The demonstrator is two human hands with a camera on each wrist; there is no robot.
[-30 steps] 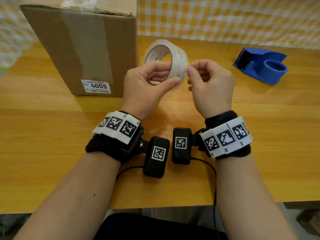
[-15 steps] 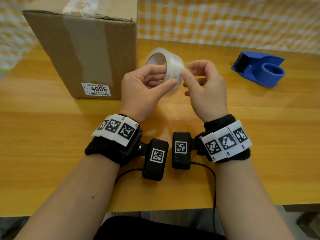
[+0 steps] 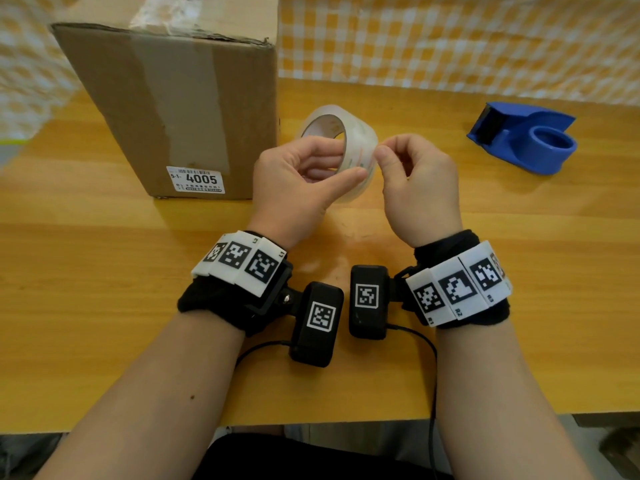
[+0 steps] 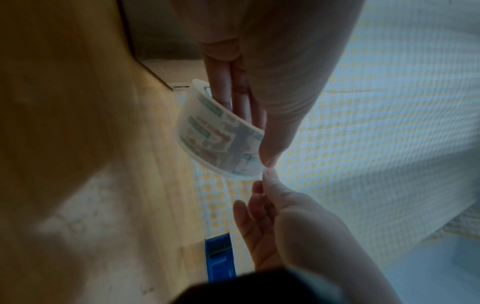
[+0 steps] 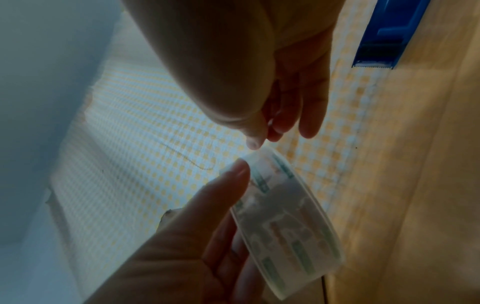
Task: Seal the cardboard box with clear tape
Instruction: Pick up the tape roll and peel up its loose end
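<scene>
Right now the roll of clear tape (image 3: 341,150) is held up off the tabletop (image 3: 104,271), just beside the near right corner of the cardboard box (image 3: 173,109). The left hand (image 3: 298,181) grips the roll, fingers through its core and thumb pressed on the outer wrap. The right hand (image 3: 415,181) is curled, its thumb and forefinger brought together at the roll's outer edge, apparently picking for the free end; whether any tape is actually pinched cannot be told. The likely trouble is that the end stays flat against the roll, since clear tape hides its own edge, and a fingernail could slip over it. If a corner lifts unevenly, the strip may split lengthwise or tear off short. A lifted end could also fold back and stick to itself or to the fingertips. The blue tape dispenser (image 3: 523,136) sits unused, well to the right of the box, so a pulled strip would have to be torn by hand or carried over to its toothed edge. The box's old tape (image 3: 187,109) looks worn, so fresh tape may bond poorly over it.
</scene>
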